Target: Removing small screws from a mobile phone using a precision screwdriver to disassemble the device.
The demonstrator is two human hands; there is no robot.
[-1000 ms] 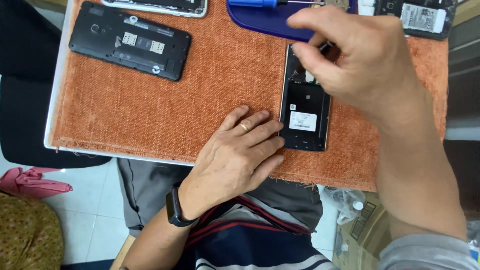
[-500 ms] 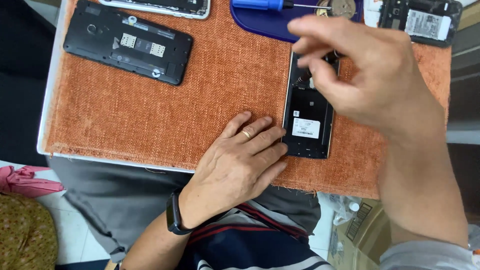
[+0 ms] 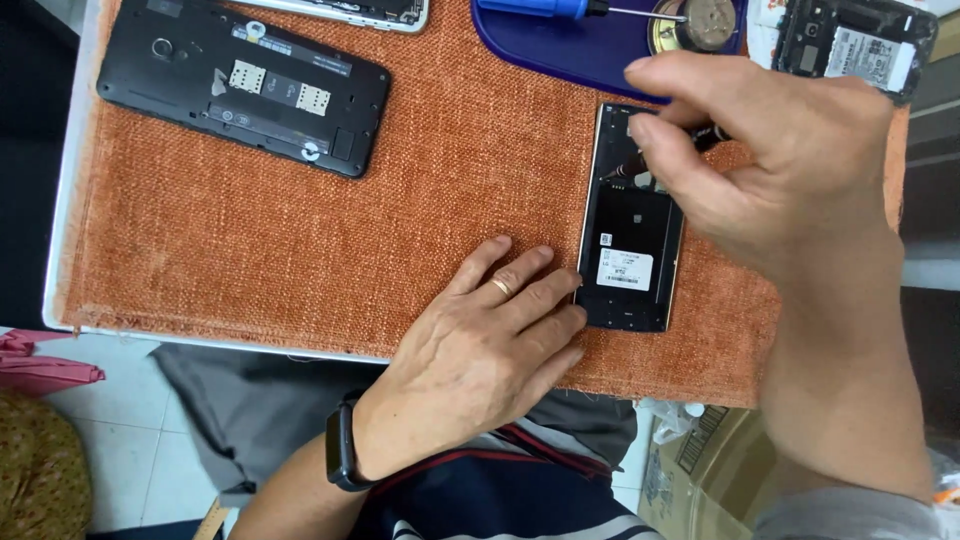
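An opened black phone body (image 3: 630,235) with a white sticker lies on the orange woven mat (image 3: 450,190). My left hand (image 3: 480,350), wearing a ring and a black wristband, rests flat on the mat with its fingertips against the phone's left edge. My right hand (image 3: 770,170) hovers over the phone's upper end, fingers pinched on a thin dark screwdriver (image 3: 650,160) whose tip touches the phone's inner top part. Most of the tool is hidden by the fingers.
A second black phone back (image 3: 245,85) lies at the mat's upper left. A blue tray (image 3: 600,55) at the top holds a blue-handled screwdriver (image 3: 560,8) and a round metal part (image 3: 705,22). Another opened phone (image 3: 855,45) sits top right. The white table edge (image 3: 65,210) runs along the left.
The view has shifted slightly. My right hand has moved a little lower over the phone's top end, tool tip now on it. The left hand stays pressed by the phone.
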